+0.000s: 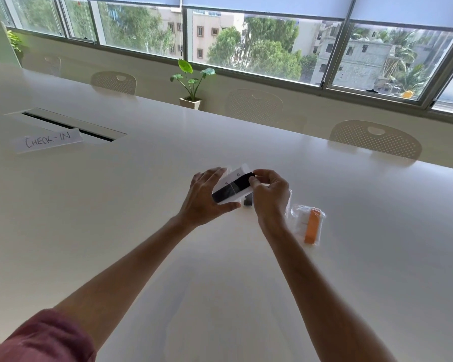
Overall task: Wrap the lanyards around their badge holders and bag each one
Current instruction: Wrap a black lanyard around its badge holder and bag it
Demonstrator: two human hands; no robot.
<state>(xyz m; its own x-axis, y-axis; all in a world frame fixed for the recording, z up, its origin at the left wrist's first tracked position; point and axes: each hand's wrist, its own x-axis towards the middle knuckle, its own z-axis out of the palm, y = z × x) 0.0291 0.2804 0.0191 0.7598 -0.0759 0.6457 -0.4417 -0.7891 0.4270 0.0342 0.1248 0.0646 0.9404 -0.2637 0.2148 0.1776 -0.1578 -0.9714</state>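
— Two hands in the middle of the frame? What do they hold?
— Left hand grips the badge holder. Right hand pinches its black lanyard. Just right, a bagged orange one lies on the tabletop.

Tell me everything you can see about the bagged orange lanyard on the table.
The bagged orange lanyard is an orange strap wound round a whitish badge holder, sealed in a crinkled clear plastic bag. It lies flat on the white table, to the right of the right hand; neither hand touches it. Another clear bag seems to lie beside it, under that wrist.
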